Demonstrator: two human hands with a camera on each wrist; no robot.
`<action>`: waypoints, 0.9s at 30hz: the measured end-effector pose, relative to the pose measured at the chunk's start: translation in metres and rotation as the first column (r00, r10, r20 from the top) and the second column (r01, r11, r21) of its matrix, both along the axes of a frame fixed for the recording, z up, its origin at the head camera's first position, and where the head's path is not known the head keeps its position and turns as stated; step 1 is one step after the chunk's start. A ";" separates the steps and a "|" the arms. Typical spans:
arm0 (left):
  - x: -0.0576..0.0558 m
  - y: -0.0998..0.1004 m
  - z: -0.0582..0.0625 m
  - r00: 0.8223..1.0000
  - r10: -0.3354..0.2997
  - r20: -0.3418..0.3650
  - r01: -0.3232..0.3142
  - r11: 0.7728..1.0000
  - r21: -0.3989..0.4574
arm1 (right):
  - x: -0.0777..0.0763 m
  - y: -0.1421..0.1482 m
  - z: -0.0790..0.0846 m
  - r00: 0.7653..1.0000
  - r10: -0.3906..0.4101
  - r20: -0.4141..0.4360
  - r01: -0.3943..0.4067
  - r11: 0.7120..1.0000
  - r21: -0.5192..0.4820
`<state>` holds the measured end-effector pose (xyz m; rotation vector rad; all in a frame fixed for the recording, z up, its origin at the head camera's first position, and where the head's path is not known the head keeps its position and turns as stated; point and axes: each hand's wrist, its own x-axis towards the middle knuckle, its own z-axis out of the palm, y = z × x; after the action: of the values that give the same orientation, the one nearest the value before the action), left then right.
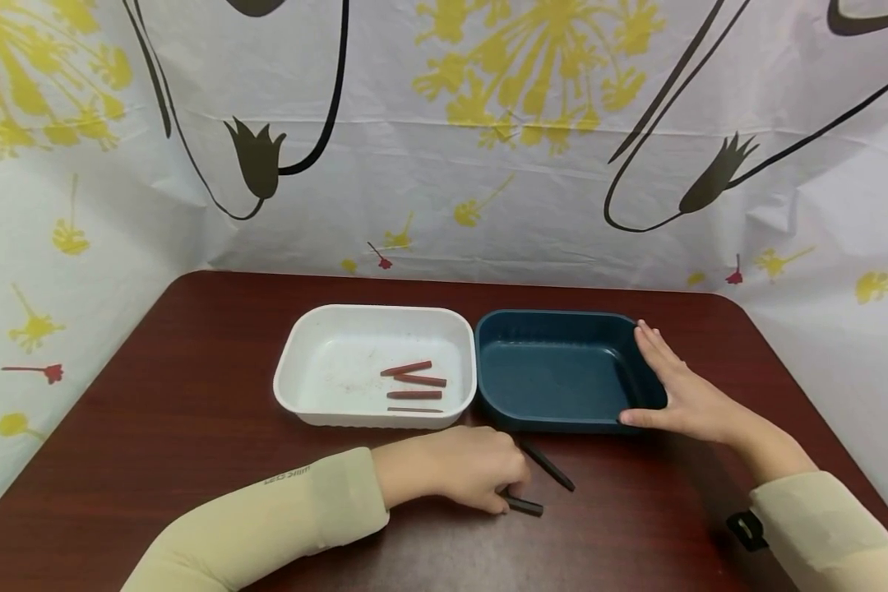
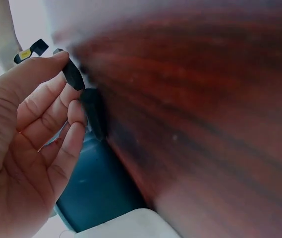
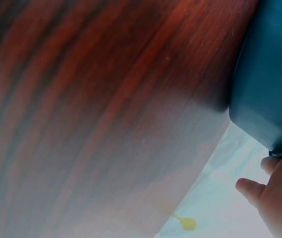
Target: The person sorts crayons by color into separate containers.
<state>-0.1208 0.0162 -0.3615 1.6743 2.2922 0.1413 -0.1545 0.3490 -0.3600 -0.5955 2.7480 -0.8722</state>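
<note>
My left hand (image 1: 474, 469) pinches a short black crayon (image 1: 525, 505) between thumb and fingertips, low over the table in front of the trays. Beside that hand a second black crayon (image 1: 548, 466) lies slanting on the table. The left wrist view shows the pinched crayon (image 2: 73, 74) with the other crayon (image 2: 94, 111) close by. My right hand (image 1: 684, 399) spans the right end of the dark blue tray (image 1: 562, 426), fingers straight at the back corner and thumb on the front rim. The tray's inside is bare.
A white tray (image 1: 303, 395) stands directly left of the blue one, with several red crayons (image 1: 414, 395) and dark specks in it. Both sit on a dark reddish wooden table (image 1: 192, 386). A flower-patterned cloth (image 1: 385, 181) hangs behind and along the sides.
</note>
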 end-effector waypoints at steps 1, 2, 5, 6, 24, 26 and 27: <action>0.000 0.000 0.001 1.000 -0.001 -0.012 0.001 1.000 0.000 | 0.000 0.000 0.000 1.000 0.000 -0.003 0.000 1.000 0.000; 0.001 -0.001 0.003 1.000 -0.004 -0.029 0.004 1.000 -0.001 | 0.001 0.000 0.000 1.000 0.000 -0.003 0.000 1.000 -0.001; 0.002 -0.001 0.011 0.995 -0.023 -0.098 0.024 1.000 0.010 | 0.001 0.001 0.000 1.000 -0.005 -0.003 0.005 1.000 0.003; 0.002 -0.001 0.015 0.993 -0.025 -0.113 0.027 0.999 0.019 | 0.001 0.000 0.000 1.000 -0.008 -0.002 0.008 1.000 0.005; -0.039 -0.005 0.077 0.974 0.161 -0.156 -0.137 0.978 0.159 | 0.001 0.000 0.000 1.000 0.003 -0.018 -0.003 1.000 0.006; -0.044 -0.004 0.077 0.975 0.178 -0.135 -0.154 0.974 0.169 | 0.000 0.000 -0.001 1.000 0.004 -0.020 -0.003 1.000 0.006; -0.047 -0.004 0.077 0.975 0.183 -0.126 -0.160 0.972 0.173 | 0.001 -0.001 -0.001 1.000 0.002 -0.020 -0.002 1.000 0.005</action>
<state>-0.1678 0.0126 -0.2849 1.6040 2.5948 0.2609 -0.1539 0.3484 -0.3609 -0.6090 2.7664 -0.8627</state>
